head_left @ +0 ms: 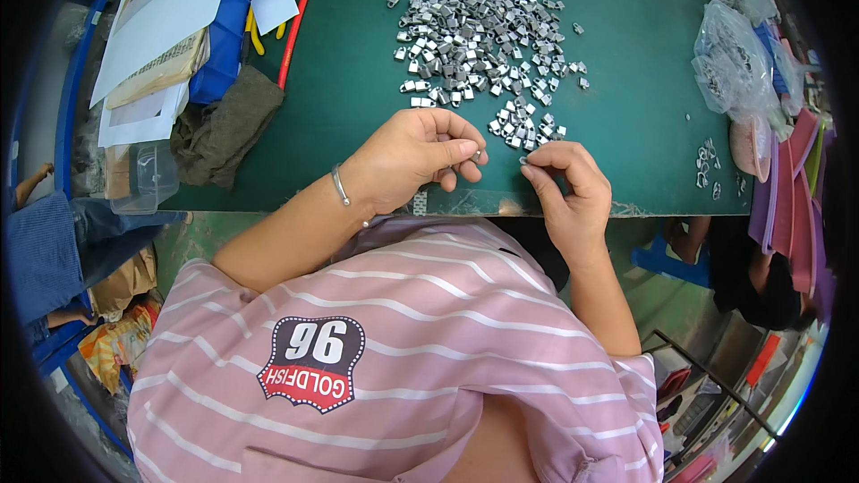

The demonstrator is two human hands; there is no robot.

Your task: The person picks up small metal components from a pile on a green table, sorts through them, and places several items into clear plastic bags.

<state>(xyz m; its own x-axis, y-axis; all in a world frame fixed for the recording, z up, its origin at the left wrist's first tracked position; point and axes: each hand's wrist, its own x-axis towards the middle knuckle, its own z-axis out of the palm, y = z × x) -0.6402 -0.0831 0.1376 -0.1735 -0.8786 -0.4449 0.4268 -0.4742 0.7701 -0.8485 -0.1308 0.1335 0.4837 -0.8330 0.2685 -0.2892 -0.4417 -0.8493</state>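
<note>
Both my hands are raised over the near edge of a green-topped table. My left hand, with a metal bangle at the wrist, is closed in a pinch on a small silvery metal piece, mostly covered by the fingers. Thumb and forefinger of my right hand pinch another small metal piece, too small to name. Just beyond the fingers lies a small cluster of tiny silver padlock-shaped pieces. Behind it spreads a large heap of the same pieces.
A crumpled dark cloth, a blue bin with papers, yellow-handled pliers and a red pen-like tool lie at left. On the right are clear plastic bags and loose metal clasps. Other people sit at both sides.
</note>
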